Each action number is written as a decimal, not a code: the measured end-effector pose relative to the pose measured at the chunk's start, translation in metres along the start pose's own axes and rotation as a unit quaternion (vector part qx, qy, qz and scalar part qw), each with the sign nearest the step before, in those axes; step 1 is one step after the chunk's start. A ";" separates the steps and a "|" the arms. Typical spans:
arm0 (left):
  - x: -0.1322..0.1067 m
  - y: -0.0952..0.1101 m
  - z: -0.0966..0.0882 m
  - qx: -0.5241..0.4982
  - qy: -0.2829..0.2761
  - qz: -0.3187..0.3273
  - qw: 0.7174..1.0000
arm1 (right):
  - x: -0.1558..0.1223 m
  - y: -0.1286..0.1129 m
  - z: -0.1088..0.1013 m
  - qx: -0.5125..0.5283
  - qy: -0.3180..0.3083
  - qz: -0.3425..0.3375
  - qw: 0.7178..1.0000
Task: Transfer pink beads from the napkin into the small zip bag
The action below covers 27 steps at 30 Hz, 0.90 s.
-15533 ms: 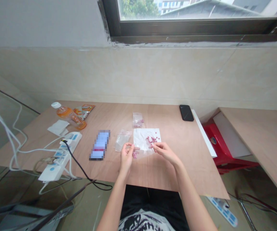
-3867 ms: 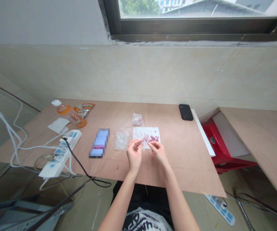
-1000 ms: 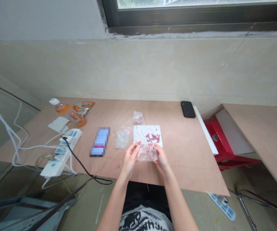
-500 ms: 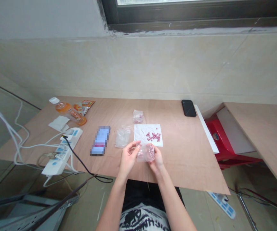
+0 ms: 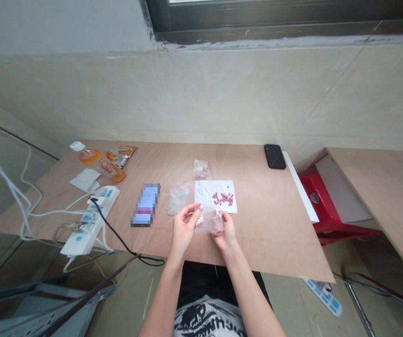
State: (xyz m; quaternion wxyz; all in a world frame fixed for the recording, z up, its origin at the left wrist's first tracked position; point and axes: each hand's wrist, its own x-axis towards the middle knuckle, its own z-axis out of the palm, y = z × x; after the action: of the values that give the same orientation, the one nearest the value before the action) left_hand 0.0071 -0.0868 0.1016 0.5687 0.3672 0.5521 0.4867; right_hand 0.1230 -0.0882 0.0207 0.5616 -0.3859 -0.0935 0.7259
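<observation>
Clear plastic bag (image 5: 210, 221) is hanging between both hands, overlapping the lower edge of the white paper sheet (image 5: 204, 192). Pink pellets (image 5: 218, 216) are showing inside the bag, low on its right side. Right hand (image 5: 226, 235) is pinching the bag's right side between thumb and fingers. Left hand (image 5: 183, 229) is half open, its fingertips (image 5: 197, 209) reaching the bag's upper left corner; cannot tell if they are gripping it.

Plywood table (image 5: 264, 234) is carrying the rest. Loose cluster of pink pellets (image 5: 222, 199) is lying on the paper sheet. Second clear bag (image 5: 178, 199) is lying just left of the sheet, and a small bag of pink pellets (image 5: 200, 169) is lying just beyond it. Further left, a pixelated rectangular item (image 5: 145, 205) is lying beside a white power strip (image 5: 89, 220), with an orange drink bottle (image 5: 101, 165), a snack packet (image 5: 121, 156) and a tissue (image 5: 85, 180) towards the back corner. Black phone (image 5: 275, 156) is lying near the back right corner.
</observation>
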 end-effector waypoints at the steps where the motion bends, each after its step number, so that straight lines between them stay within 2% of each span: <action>1: 0.000 0.000 -0.001 -0.002 0.007 0.004 1.000 | 0.000 -0.001 0.000 0.019 0.010 0.010 1.000; 4: 0.002 0.001 -0.004 -0.010 0.025 0.018 0.999 | -0.002 -0.002 0.000 0.071 0.036 0.024 0.997; 7: 0.005 -0.001 -0.010 -0.011 0.043 0.026 0.999 | -0.001 -0.005 0.000 0.052 0.033 -0.004 0.998; 11: 0.012 -0.005 -0.026 -0.013 0.094 0.039 0.995 | 0.012 -0.019 -0.006 -0.071 0.063 -0.085 0.992; 13: 0.017 -0.007 -0.035 -0.023 0.125 0.056 0.990 | 0.024 -0.030 -0.010 -0.174 0.096 -0.151 0.968; 15: 0.023 -0.010 -0.043 -0.035 0.151 0.077 0.985 | 0.036 -0.044 -0.014 -0.316 0.098 -0.226 0.916; 18: 0.034 -0.020 -0.054 -0.042 0.181 0.101 0.978 | 0.051 -0.063 -0.015 -0.534 0.075 -0.269 0.798; 21: 0.045 -0.036 -0.060 -0.029 0.212 0.129 0.968 | 0.062 -0.075 -0.009 -0.704 0.083 -0.257 0.657; 24: 0.055 -0.057 -0.064 0.007 0.248 0.172 0.953 | 0.071 -0.080 -0.002 -0.816 0.061 -0.222 0.531; 26: 0.059 -0.069 -0.065 0.033 0.261 0.193 0.945 | 0.077 -0.081 0.002 -0.862 0.037 -0.201 0.463; 27: 0.061 -0.075 -0.065 0.043 0.268 0.198 0.942 | 0.079 -0.081 0.003 -0.877 0.029 -0.195 0.439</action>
State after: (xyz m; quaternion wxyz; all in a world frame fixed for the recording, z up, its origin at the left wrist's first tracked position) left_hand -0.0505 -0.0556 0.0061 0.2756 0.3494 0.6208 0.6454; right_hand 0.1762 0.0114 0.0328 0.0524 -0.6645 -0.7363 0.1164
